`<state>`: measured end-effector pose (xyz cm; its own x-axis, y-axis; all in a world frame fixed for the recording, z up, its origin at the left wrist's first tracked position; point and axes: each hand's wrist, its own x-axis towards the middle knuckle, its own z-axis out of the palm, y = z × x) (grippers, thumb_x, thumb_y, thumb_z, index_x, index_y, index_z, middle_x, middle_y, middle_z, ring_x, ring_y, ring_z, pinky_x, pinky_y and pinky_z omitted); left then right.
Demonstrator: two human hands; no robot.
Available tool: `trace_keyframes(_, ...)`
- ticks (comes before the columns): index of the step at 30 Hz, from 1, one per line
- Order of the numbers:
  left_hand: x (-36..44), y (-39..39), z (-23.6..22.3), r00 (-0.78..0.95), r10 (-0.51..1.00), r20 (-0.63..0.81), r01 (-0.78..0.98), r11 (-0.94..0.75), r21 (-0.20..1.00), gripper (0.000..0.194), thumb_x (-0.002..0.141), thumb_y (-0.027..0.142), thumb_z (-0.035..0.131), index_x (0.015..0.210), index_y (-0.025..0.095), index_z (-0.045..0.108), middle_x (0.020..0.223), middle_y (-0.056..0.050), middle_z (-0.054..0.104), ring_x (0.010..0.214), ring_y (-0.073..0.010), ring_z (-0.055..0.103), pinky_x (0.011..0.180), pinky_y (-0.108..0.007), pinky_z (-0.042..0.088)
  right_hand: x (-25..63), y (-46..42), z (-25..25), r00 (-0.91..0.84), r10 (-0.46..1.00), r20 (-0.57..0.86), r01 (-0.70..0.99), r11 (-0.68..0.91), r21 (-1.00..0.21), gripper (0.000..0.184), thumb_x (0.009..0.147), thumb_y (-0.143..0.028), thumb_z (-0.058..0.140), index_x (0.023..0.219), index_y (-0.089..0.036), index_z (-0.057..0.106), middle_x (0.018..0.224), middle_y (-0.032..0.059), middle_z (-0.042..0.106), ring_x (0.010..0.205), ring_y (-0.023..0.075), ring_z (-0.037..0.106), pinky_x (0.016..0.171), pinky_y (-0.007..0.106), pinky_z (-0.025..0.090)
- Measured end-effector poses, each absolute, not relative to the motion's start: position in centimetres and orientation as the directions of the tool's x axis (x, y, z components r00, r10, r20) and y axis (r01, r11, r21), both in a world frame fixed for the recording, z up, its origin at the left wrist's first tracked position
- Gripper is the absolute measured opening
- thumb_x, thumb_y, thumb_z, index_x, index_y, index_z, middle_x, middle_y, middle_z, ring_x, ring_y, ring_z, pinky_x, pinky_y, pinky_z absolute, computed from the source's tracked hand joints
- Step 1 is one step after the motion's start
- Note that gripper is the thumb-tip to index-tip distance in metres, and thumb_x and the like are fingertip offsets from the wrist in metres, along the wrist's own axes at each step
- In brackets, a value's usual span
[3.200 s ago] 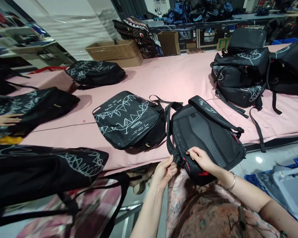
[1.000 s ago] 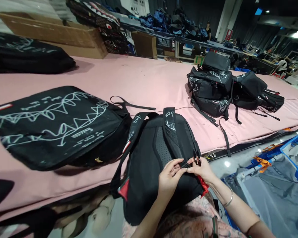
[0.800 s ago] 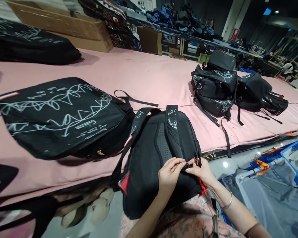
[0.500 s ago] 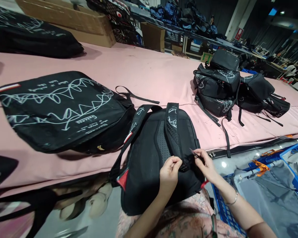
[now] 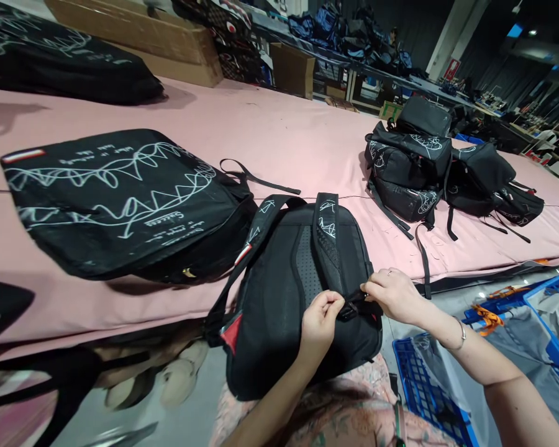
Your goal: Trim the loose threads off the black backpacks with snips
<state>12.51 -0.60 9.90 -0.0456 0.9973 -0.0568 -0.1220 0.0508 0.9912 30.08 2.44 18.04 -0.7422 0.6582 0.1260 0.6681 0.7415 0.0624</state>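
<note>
A black backpack (image 5: 279, 304) lies back-side up over the near edge of the pink table (image 5: 279, 136), its shoulder straps facing me. My left hand (image 5: 320, 320) is closed in a pinch on the lower end of the right strap, at the buckle (image 5: 349, 307). My right hand (image 5: 391, 295) is closed on the same strap end from the right, its fingers curled at the backpack's side. What is between those fingers is hidden.
A second black backpack (image 5: 116, 198) with white scribble print lies left of mine. A pile of black backpacks (image 5: 428, 167) sits at the right. Cardboard boxes (image 5: 135, 31) stand at the back. Blue crates (image 5: 554, 310) and grey fabric are on the floor at right.
The view has swung right and closer since the oldest frame. My right hand turned palm-down onto the strap end; the small black tool seen in it earlier no longer shows.
</note>
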Motion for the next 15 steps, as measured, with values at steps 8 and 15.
trace_keyframes(8, 12.5, -0.4, 10.1, -0.005, 0.983, -0.185, -0.289, 0.176, 0.941, 0.023, 0.07, 0.035, 0.059, 0.069, 0.013, 0.053, 0.061, 0.001, 0.045, 0.058, -0.0084, 0.042, 0.056, -0.02, 0.036, 30.0, 2.8, 18.2, -0.748, 0.656, 0.101, 0.663, 0.747, 0.047, 0.012, 0.087, -0.017, 0.043, 0.086, -0.017, 0.055, 0.075, 0.0028, 0.052, 0.071, 0.0156, 0.044, 0.064, 0.029, 0.029)
trace_keyframes(15, 12.5, -0.5, 10.9, 0.031, 0.959, -0.282, -0.474, 0.262, 0.84, 0.034, 0.067, 0.044, 0.062, 0.072, 0.014, 0.05, 0.069, 0.001, 0.048, 0.064, -0.0087, 0.048, 0.065, -0.023, 0.043, 30.7, 4.0, 18.7, -0.795, 0.605, 0.055, 0.605, 0.796, -0.01, 0.013, 0.088, -0.023, 0.045, 0.092, -0.017, 0.055, 0.078, 0.003, 0.054, 0.074, 0.0154, 0.046, 0.065, 0.027, 0.03)
